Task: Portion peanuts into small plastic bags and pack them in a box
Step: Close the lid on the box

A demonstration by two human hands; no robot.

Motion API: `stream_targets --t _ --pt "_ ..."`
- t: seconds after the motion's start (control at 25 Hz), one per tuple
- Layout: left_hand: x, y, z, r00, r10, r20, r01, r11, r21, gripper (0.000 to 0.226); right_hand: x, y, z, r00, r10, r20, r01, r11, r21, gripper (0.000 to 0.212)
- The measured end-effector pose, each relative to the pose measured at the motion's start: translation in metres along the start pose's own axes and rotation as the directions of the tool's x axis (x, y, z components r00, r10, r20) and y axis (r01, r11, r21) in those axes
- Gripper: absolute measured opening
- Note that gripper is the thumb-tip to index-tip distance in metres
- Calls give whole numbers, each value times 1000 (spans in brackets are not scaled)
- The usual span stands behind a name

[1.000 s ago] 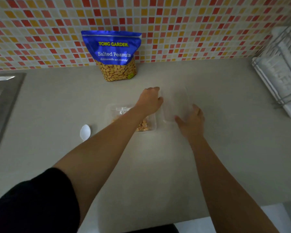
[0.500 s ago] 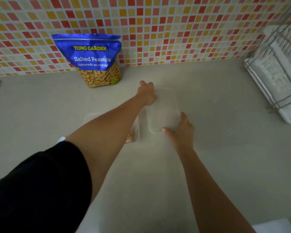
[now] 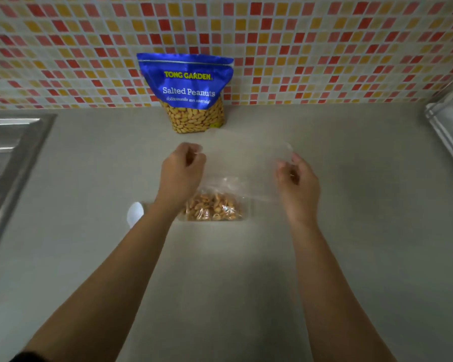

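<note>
The largest risk lies with the clear lid (image 3: 246, 165), held in the air over the table (image 3: 351, 257). It is thin and see-through, hard to read against the grey surface, so it could come down skewed on the clear box (image 3: 247, 216) and fail to seat. A lesser risk is the crinkled top of the small bag of peanuts (image 3: 215, 206) in that box. It stands up toward the lid and could get trapped under the rim, leaving a gap. Least, a slip from either pinch would drop the lid onto the bag.

The left hand (image 3: 181, 176) pinches the lid's left edge with curled fingers. The right hand (image 3: 297, 184) pinches the right edge the same way.

The blue peanut pouch (image 3: 187, 92) stands upright at the far side of the table against the tiled wall, nuts showing through its lower window. The box lies nearer, just right of the left wrist, low and transparent. The bag inside is packed with pale brown nuts, and I cannot tell whether more bags lie under it. A white spoon (image 3: 135, 214) rests left of the box.
</note>
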State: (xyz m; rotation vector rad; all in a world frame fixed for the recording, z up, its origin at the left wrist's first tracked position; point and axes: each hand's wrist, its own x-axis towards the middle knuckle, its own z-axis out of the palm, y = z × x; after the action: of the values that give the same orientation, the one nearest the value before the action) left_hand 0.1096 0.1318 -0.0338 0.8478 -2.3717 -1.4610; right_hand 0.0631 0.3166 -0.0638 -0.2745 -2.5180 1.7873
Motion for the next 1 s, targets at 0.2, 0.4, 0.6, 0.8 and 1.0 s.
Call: stream_targets --t 0.2,0.4,0.6,0.8,1.0 --pt "-35 -49 -22 987 -9 -162 68 930 362 23 -43 11 37 985 -152 86 170 947 -273 40" --pt "-36 -63 -23 978 -38 -205 119 909 400 26 -45 21 50 980 -95 176 162 893 -419 42" --pt "-43 -75 -20 976 -5 -218 82 935 346 34 -46 24 55 972 -51 228 138 913 -385 44" --pt "-42 -90 -20 981 53 -187 10 947 322 34 -48 30 56 962 -68 263 158 926 -341 44" --pt "-44 -93 -22 975 84 -204 -7 936 353 32 -58 29 57 958 -121 259 206 920 -333 51"
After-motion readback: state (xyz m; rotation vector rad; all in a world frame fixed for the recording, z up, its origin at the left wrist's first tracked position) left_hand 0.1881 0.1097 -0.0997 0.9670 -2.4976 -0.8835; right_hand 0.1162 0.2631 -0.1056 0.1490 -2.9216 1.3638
